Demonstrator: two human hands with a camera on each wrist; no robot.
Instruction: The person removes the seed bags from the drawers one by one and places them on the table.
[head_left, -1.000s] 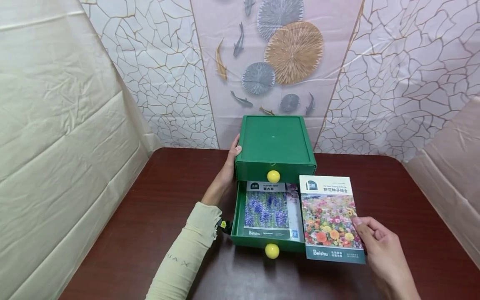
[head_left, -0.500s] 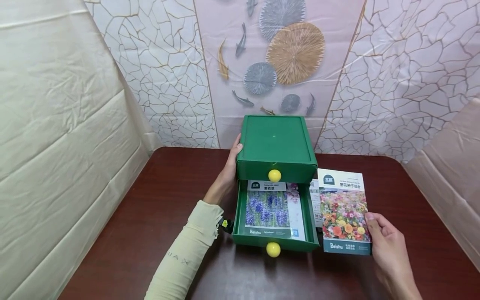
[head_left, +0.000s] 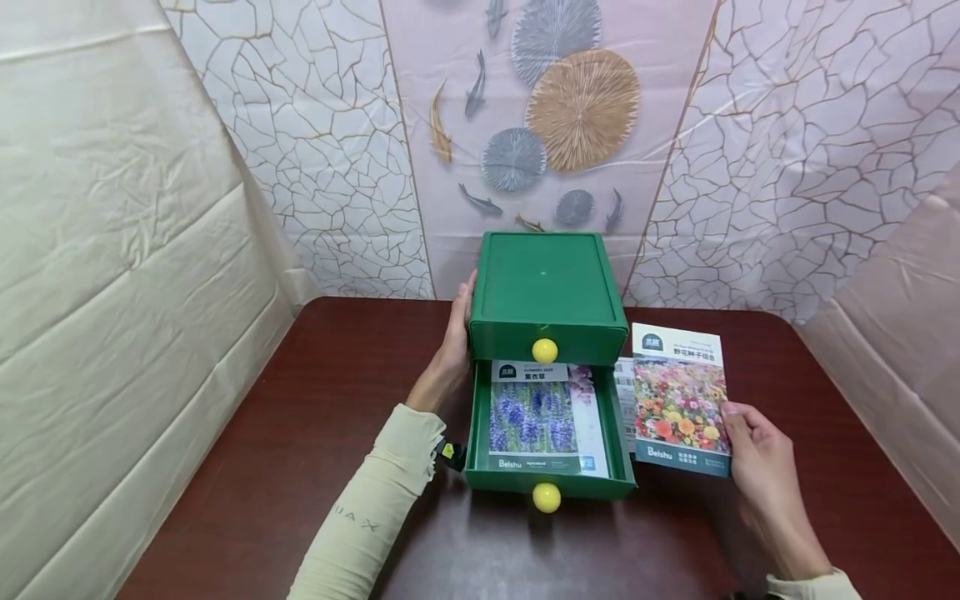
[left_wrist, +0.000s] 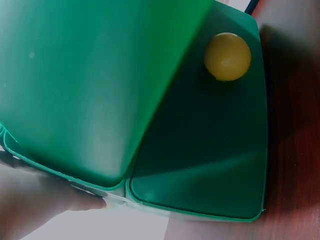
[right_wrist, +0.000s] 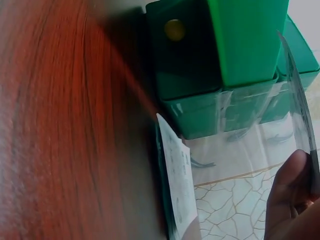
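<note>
A green drawer box (head_left: 547,279) with yellow knobs stands on the table, one drawer (head_left: 624,471) pulled out. Inside lie a seed packet (head_left: 532,421) picturing purple flowers and, partly under it, a pink-blossom packet (head_left: 590,429). My left hand (head_left: 448,346) rests on the left side of the box, its fingers along the wall. To the right of the drawer, my right hand (head_left: 765,462) pinches the right edge of a wildflower seed packet (head_left: 678,404), held up with its front showing. A white printed packet (head_left: 624,392) is partly hidden behind it.
Below the open drawer is a shut one with a yellow knob (left_wrist: 227,56). In the right wrist view, white printed packets (right_wrist: 180,185) lie on the dark red table (right_wrist: 55,125). Patterned cloth (head_left: 337,150) hangs behind the table.
My right hand has carried the wildflower seed packet right, off the drawer's right edge, then slightly away from me. This uncovers part of a white packet. The left hand stays on the box.
</note>
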